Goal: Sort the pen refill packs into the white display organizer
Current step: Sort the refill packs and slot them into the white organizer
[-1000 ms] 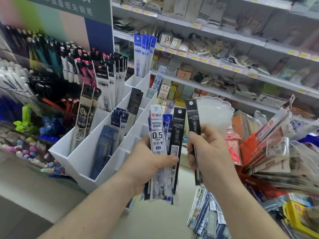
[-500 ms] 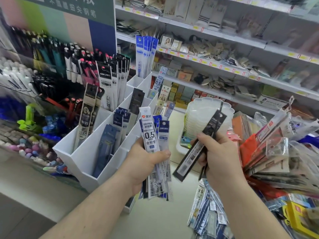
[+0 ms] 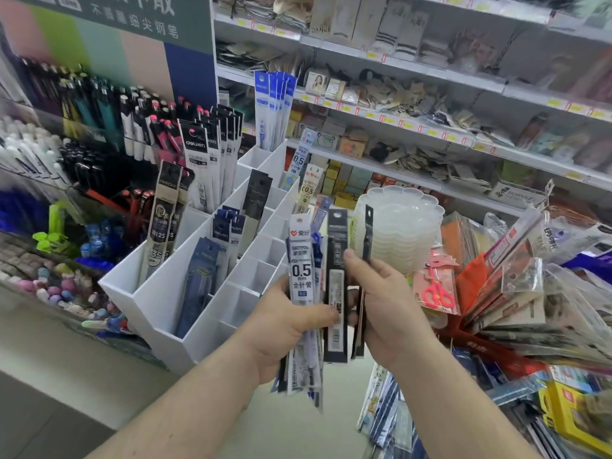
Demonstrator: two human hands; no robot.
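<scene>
Task is partly done. The white display organizer [image 3: 159, 303], left of centre in the frame, already holds packs in several compartments: two brown-and-black packs [image 3: 162, 226] at the near left, a dark blue group [image 3: 212, 260] in the middle column, one black pack [image 3: 256, 200] further back, a black-topped row [image 3: 212, 160] and a blue-and-white group [image 3: 273, 107] at the rear. The exact number in each group cannot be told, as packs overlap. At least five small compartments on the organizer's near right side show no packs.

Still to be placed: the bundle in the left hand [image 3: 284, 326], centre of the frame, whose fingers and thumb are clenched round a fan of refill packs [image 3: 303, 293]; a white "0.5" pack leads, and the number behind it cannot be told. The right hand [image 3: 387, 303] grips two black packs [image 3: 337, 283] upright, touching the bundle. More loose packs [image 3: 384, 415] lie at lower right, unsorted, count unclear
</scene>
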